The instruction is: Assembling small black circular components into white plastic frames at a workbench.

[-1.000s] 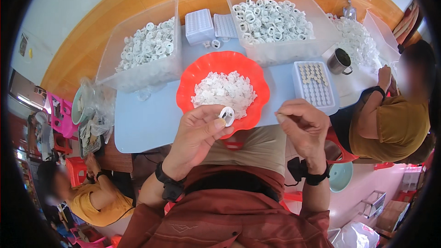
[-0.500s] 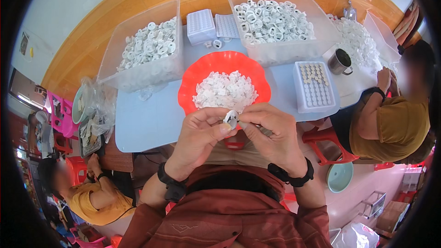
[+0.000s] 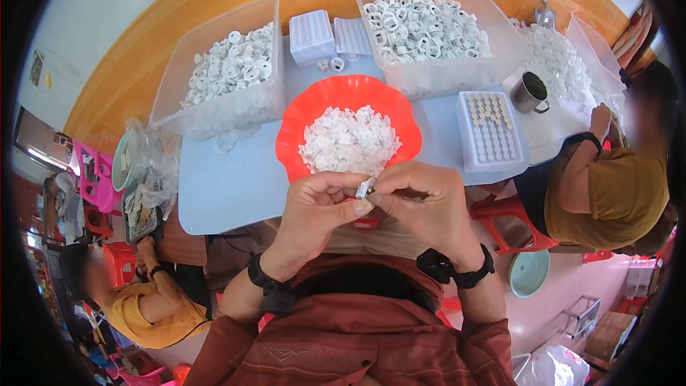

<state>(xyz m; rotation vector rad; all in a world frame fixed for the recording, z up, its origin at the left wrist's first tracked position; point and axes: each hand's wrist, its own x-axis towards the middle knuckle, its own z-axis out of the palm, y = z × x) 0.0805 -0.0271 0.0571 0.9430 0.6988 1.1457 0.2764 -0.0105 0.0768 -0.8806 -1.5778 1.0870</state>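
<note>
My left hand (image 3: 314, 211) and my right hand (image 3: 421, 204) meet at the near edge of the table, fingertips pinched together on a small white plastic ring piece (image 3: 365, 188). Just beyond them stands a red bowl (image 3: 300, 125) heaped with small white plastic pieces (image 3: 349, 140). To the right of the bowl lies a white grid tray (image 3: 490, 131) with small parts set in its cells. Both wrists wear black bands.
Two clear bins of white rings stand at the back, left (image 3: 227, 71) and right (image 3: 429, 25), with white grid boxes (image 3: 313, 34) between them. A metal mug (image 3: 529, 91) stands right. A person in an ochre shirt (image 3: 607, 186) sits at right; another person (image 3: 143, 300) sits lower left.
My right hand, apart from the left a second ago, came in to meet it. Both hands now pinch the white piece together, a little lower and nearer my body.
</note>
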